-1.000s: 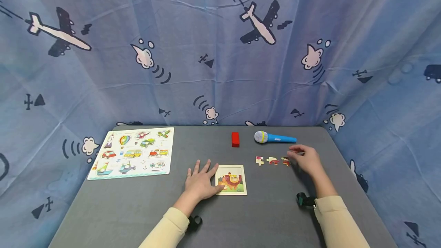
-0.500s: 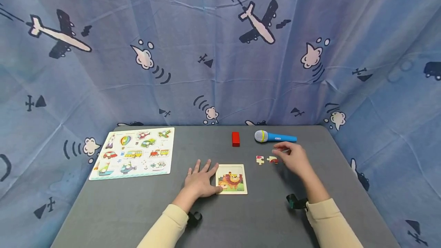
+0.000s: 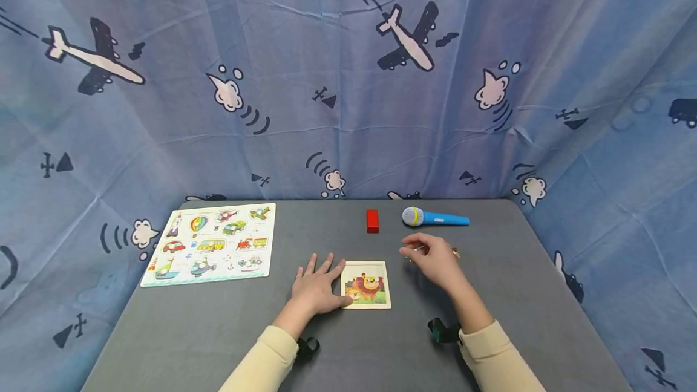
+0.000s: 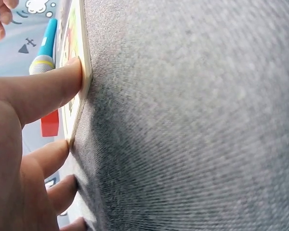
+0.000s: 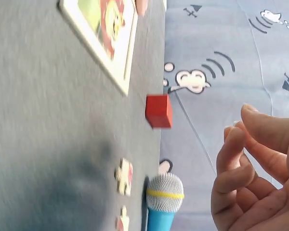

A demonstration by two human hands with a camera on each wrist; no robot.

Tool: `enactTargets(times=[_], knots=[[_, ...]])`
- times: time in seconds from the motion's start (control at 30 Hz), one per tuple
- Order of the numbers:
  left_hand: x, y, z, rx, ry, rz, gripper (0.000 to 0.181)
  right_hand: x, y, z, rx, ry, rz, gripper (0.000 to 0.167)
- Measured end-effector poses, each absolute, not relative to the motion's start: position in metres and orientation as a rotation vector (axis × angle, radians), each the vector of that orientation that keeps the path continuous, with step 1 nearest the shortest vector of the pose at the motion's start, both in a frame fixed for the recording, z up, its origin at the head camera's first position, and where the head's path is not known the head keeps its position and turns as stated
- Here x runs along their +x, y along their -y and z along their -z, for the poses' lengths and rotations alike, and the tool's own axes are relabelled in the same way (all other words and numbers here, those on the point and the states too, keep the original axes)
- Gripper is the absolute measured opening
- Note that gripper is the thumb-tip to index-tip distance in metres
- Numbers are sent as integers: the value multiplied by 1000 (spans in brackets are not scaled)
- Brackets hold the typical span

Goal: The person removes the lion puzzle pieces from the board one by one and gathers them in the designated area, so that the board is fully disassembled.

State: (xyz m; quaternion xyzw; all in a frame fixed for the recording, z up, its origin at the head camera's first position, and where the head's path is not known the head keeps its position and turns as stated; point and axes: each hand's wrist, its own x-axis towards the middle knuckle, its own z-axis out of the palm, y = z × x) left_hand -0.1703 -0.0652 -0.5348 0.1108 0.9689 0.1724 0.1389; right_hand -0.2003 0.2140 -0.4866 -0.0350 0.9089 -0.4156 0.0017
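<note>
In the head view, my left hand (image 3: 316, 292) lies with fingers spread at the left side of a square wooden puzzle frame (image 3: 388, 295) with a lion picture. Its thumb rests on the frame's edge, as the left wrist view confirms. My right hand (image 3: 438, 262), fingers bent, hovers right of the frame and largely covers the small puzzle pieces (image 3: 455, 253). Two pieces show in the right wrist view, one (image 5: 125, 177) nearer the frame than the other (image 5: 123, 222); nothing is visible between the right fingers.
A red block (image 3: 373, 221) stands behind the frame, with a blue microphone (image 3: 446, 219) to its right. At the table's back left lies a white board (image 3: 229, 262) with vehicle pictures. A patterned blue curtain (image 3: 305, 107) hangs behind the table.
My right hand has moved left, from beside the rightmost piece to over the leftmost one. My left hand has stayed on the frame.
</note>
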Motion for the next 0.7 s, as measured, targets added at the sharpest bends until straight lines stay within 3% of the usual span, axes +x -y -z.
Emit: enactTargets(times=[0.7], knots=[[-171, 65, 536, 302, -2804, -488, 85, -190, -137, 528, -330, -2619, 1283, 21]])
